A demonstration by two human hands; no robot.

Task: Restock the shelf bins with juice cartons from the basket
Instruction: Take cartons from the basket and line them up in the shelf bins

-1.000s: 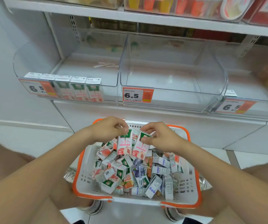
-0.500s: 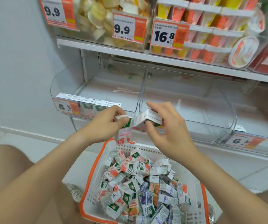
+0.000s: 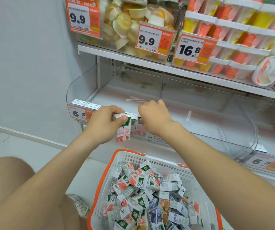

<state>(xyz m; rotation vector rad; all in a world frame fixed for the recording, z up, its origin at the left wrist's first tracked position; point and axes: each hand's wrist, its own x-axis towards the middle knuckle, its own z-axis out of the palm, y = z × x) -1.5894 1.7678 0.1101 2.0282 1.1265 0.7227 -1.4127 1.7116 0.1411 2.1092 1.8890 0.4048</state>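
Left hand (image 3: 105,123): grasping upright peach juice carton (image 3: 123,130) at shelf bin (image 3: 77,90) front. Right hand (image 3: 153,118): curled over bin edge; grip cannot be told. Basket (image 3: 150,159): loose cartons (image 3: 150,196) heaped.

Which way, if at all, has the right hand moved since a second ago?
Yes. The right hand has risen out of the orange-rimmed basket and forward to the front lip of the leftmost clear bin.

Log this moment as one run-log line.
phase: shelving | left grip: holds peach carton before left bin | right grip: on front-row carton, hold unclear | basket: full of cartons
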